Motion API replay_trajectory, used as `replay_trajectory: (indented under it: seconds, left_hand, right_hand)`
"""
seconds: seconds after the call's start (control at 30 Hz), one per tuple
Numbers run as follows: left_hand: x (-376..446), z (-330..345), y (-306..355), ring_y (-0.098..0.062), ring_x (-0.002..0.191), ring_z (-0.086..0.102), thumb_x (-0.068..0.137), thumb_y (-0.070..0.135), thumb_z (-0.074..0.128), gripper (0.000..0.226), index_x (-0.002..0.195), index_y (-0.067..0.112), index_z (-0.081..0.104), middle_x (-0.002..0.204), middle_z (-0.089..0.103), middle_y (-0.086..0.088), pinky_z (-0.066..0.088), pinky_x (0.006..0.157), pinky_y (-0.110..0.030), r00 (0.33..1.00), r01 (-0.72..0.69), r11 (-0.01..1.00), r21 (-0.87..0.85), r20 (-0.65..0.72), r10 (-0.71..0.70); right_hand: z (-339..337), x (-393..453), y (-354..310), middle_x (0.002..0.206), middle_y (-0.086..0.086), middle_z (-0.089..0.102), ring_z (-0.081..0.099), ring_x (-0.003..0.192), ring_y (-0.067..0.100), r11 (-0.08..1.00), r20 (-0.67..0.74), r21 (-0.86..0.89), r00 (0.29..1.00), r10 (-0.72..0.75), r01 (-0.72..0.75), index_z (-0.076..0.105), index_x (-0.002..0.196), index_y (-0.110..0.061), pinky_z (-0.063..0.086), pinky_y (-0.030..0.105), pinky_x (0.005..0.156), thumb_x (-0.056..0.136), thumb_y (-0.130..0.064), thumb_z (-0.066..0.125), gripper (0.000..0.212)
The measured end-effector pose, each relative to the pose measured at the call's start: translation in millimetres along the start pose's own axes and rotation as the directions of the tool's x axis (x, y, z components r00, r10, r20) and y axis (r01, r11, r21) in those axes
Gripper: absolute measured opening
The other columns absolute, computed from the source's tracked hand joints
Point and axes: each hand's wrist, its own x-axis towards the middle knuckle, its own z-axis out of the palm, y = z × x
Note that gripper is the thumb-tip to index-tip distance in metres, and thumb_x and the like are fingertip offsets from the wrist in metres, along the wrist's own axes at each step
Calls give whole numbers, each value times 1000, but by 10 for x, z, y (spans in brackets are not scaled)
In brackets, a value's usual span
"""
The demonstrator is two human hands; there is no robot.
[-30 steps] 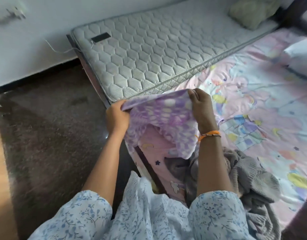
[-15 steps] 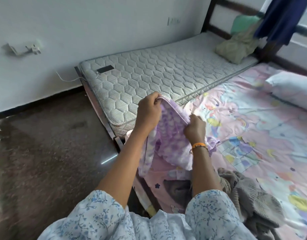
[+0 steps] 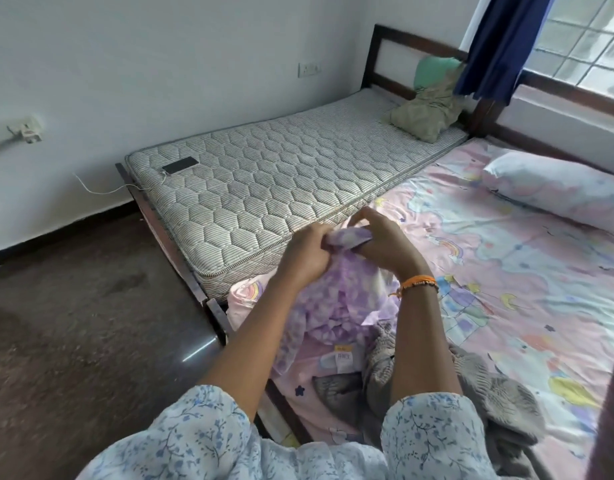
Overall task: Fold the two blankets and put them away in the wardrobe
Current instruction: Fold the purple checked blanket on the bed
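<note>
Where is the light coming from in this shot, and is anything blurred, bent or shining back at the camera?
Head view: soft daylight from the gridded window at upper right; a thin glare streak on the dark polished floor; wide-angle bending shows in the dark wooden headboard; the left hand and right hand, both gripping the purple patterned blanket, look slightly soft.

Two blankets, purple (image 3: 333, 306) and grey (image 3: 499, 403); two mattresses; two hands; one phone (image 3: 179, 165).
</note>
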Motion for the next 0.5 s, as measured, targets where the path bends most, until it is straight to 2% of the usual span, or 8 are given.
replay_trajectory:
  seconds: [0.07, 0.13, 0.23, 0.3, 0.33, 0.4, 0.43, 0.5]
  left_hand:
    - [-16, -24, -16, -33, 92, 58, 80, -4, 46, 16, 89, 0, 59, 97, 64, -19, 32, 66, -30, 994, 60, 997, -58, -85, -65]
    - [-23, -47, -22, -31, 95, 56, 82, -6, 41, 21, 95, 0, 58, 103, 62, -18, 32, 68, -26, 987, 107, 988, -114, -109, -119]
    - [-27, -69, -82, -29, 91, 54, 86, -1, 41, 16, 94, -1, 55, 104, 62, -19, 33, 68, -27, 964, 184, 964, -190, -159, -215]
    - [-16, -86, -171, -30, 94, 55, 82, 2, 49, 14, 94, 3, 56, 106, 59, -19, 37, 71, -29, 969, 201, 962, -183, -104, -223]
    - [-14, -108, -188, -30, 101, 54, 78, 6, 57, 23, 101, 6, 57, 111, 55, -18, 40, 79, -29, 981, 184, 967, -177, -35, -193]
    - [-24, -140, -169, -23, 115, 49, 68, 14, 72, 62, 125, 13, 48, 125, 47, -13, 40, 93, -27, 992, 93, 976, -198, 99, -74]
    - [-37, -150, -125, -20, 116, 47, 67, 15, 76, 73, 132, 16, 42, 126, 48, -10, 39, 94, -26, 991, 49, 975, -215, 131, -20]
    - [-68, -185, -17, -23, 106, 56, 73, 13, 73, 58, 126, 15, 49, 114, 61, -12, 41, 78, -25, 995, -7, 980, -200, 101, 27]
  right_hand:
    - [-14, -41, 84, 76, 9, 58, 49, 68, 19, 998, 8, -46, 999, 37, -37, 60, 84, -7, 34, 23, 50, 70, 0, 66, 17]
    - [-26, -76, 213, 75, 10, 55, 49, 69, 22, 978, 50, -179, 992, 119, -109, 53, 69, -12, 36, 28, 53, 71, -3, 67, 17]
    - [-78, -111, 351, 62, 11, 49, 49, 66, 26, 942, -84, -249, 974, 212, -227, 48, 64, -9, 34, 31, 56, 73, -7, 61, 16]
    - [-111, -99, 333, 51, 3, 42, 44, 60, 23, 971, -170, -156, 973, 156, -183, 42, 56, -10, 29, 31, 51, 74, -14, 61, 26]
    - [-119, -93, 273, 49, -1, 39, 41, 55, 18, 987, -195, -66, 972, 132, -148, 41, 53, -13, 30, 30, 49, 76, -15, 64, 32]
    - [-103, -78, 71, 47, -5, 40, 34, 47, 7, 996, -203, 80, 978, 51, -35, 46, 49, -21, 29, 18, 46, 75, -12, 69, 36]
    - [-69, -64, -25, 48, -3, 42, 34, 46, 7, 993, -182, 107, 983, -29, 49, 51, 51, -22, 30, 18, 48, 73, -12, 69, 30]
    - [29, -54, -202, 56, 1, 50, 36, 51, 2, 975, -106, 169, 986, -125, 142, 62, 61, -16, 33, 24, 52, 66, -21, 65, 8]
